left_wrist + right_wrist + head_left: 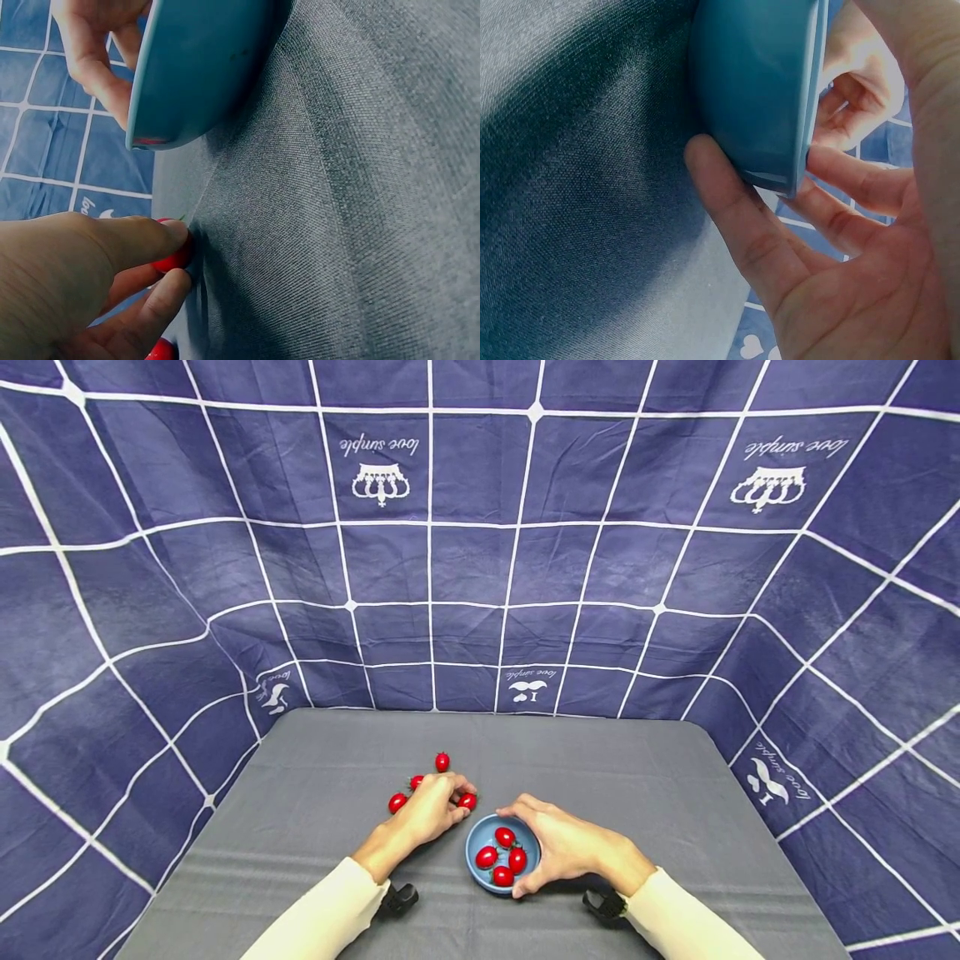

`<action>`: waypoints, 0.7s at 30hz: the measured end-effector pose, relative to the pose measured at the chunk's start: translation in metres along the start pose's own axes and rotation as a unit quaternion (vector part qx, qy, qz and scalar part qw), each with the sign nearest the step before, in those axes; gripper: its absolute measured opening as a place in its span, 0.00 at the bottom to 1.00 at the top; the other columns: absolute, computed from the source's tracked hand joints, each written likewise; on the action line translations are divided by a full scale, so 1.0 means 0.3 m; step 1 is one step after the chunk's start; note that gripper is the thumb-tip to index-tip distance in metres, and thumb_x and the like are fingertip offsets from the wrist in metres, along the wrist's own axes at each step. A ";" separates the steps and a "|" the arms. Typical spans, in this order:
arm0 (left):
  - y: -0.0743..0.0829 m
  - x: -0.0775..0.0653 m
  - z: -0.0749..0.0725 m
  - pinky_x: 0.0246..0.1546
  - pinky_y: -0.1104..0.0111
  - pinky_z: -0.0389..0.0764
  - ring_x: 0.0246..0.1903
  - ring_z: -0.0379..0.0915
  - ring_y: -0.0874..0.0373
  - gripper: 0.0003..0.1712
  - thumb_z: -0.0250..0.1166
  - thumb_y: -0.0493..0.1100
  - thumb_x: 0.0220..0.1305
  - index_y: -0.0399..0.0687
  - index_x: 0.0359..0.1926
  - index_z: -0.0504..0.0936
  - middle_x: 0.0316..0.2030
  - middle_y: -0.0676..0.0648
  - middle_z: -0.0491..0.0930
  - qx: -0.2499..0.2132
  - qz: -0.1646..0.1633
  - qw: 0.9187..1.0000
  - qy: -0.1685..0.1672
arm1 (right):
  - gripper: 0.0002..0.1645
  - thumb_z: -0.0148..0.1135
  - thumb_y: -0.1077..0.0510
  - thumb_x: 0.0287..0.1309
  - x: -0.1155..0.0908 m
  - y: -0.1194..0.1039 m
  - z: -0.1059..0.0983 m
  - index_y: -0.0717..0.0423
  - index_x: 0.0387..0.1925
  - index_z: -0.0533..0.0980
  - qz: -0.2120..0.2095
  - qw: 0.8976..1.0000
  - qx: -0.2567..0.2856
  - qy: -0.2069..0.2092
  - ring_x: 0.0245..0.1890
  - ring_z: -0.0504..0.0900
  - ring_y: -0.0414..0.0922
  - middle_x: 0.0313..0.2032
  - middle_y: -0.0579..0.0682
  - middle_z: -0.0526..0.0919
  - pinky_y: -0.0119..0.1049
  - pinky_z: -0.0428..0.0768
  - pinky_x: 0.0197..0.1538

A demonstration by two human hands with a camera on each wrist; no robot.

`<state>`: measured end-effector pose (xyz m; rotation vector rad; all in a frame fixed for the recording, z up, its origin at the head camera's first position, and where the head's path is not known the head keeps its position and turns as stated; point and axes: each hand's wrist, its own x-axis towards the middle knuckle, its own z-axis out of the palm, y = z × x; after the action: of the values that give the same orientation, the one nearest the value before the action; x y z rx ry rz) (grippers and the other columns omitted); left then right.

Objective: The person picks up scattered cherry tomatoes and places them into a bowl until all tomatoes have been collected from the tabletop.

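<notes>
My left hand [431, 810] is at a cherry tomato [467, 801] on the grey cloth, just left of the bowl. In the left wrist view the thumb and a finger pinch that red tomato [174, 259]. Around the side of a small blue bowl [471, 852] curls my right hand [566, 843], with the thumb at the near rim and fingers at the far rim. The right wrist view shows fingers against the bowl's outer wall [757, 90]. Several tomatoes, including a cherry tomato [505, 837] at the back, lie inside the bowl.
Beyond the left hand lies a cherry tomato [442, 762]. Another tomato [397, 802] sits to its left, with a third tomato [417, 782] partly behind the hand. Grey cloth [600, 760] covers the table, and a blue checked curtain [472, 560] encloses the back and sides.
</notes>
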<state>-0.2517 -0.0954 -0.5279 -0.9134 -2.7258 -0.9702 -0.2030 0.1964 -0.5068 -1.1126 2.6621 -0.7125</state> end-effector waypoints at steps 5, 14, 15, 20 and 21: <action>-0.016 -0.012 0.004 0.43 0.71 0.92 0.38 0.91 0.57 0.16 0.83 0.28 0.63 0.40 0.50 0.94 0.43 0.46 0.93 -0.013 0.002 1.000 0.011 | 0.64 0.97 0.31 0.45 0.003 -0.005 -0.003 0.51 0.78 0.78 -0.002 1.000 -0.002 -0.002 0.63 0.86 0.40 0.64 0.42 0.84 0.40 0.87 0.72; 0.031 -0.040 -0.029 0.43 0.68 0.94 0.40 0.93 0.53 0.16 0.82 0.28 0.66 0.37 0.53 0.93 0.43 0.43 0.93 -0.014 -0.017 1.000 0.011 | 0.62 0.97 0.32 0.46 0.000 -0.010 -0.003 0.50 0.77 0.78 -0.002 1.000 -0.004 0.004 0.63 0.86 0.40 0.64 0.41 0.84 0.41 0.88 0.72; 0.035 -0.043 -0.031 0.43 0.68 0.94 0.39 0.94 0.54 0.16 0.82 0.28 0.66 0.36 0.53 0.93 0.43 0.43 0.93 -0.016 -0.014 1.000 0.014 | 0.62 0.97 0.32 0.46 0.000 -0.010 -0.003 0.50 0.77 0.78 -0.002 1.000 -0.003 0.004 0.63 0.86 0.41 0.64 0.41 0.84 0.41 0.88 0.72; 0.060 -0.060 -0.045 0.44 0.65 0.96 0.40 0.94 0.53 0.15 0.82 0.28 0.67 0.35 0.54 0.93 0.44 0.42 0.92 -0.033 -0.004 0.999 0.021 | 0.62 0.97 0.32 0.45 -0.001 -0.010 -0.003 0.49 0.77 0.79 0.006 1.000 0.001 0.004 0.62 0.87 0.41 0.63 0.40 0.85 0.40 0.88 0.70; 0.066 -0.065 -0.048 0.44 0.64 0.96 0.40 0.94 0.53 0.15 0.82 0.28 0.67 0.35 0.54 0.93 0.45 0.42 0.92 -0.037 -0.003 0.999 0.020 | 0.62 0.97 0.32 0.45 -0.001 -0.010 -0.002 0.50 0.77 0.79 0.005 1.000 0.001 0.004 0.62 0.87 0.41 0.63 0.40 0.85 0.40 0.88 0.70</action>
<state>-0.2258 -0.1018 -0.5114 -0.8873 -2.6772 -1.0842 -0.2012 0.1949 -0.5048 -1.0976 2.6715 -0.7197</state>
